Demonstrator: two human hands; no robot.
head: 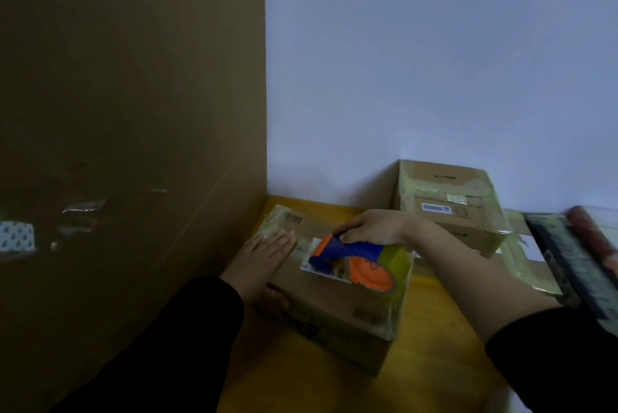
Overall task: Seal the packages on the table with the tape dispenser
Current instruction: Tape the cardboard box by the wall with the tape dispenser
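Yellow wooden desk (431, 329), dark brown panel (133, 78) at left. Left hand (267, 254) lies flat, fingers straight, on the brown cardboard box (334, 309). Blue-and-orange tape dispenser (351, 259) sits on the box top, right hand (374, 228) wrapped round its handle. Risk: weak bracing lets the box slide, skewing the tape; the strip may snag the left fingertips.

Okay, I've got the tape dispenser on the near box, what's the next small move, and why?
Probably draw the tape dispenser along the top of the box toward its right edge, away from the left hand. The right hand grips it about mid-top, and the left hand lies flat near the left end, seemingly pinning a glossy strip, so the run looks unfinished.
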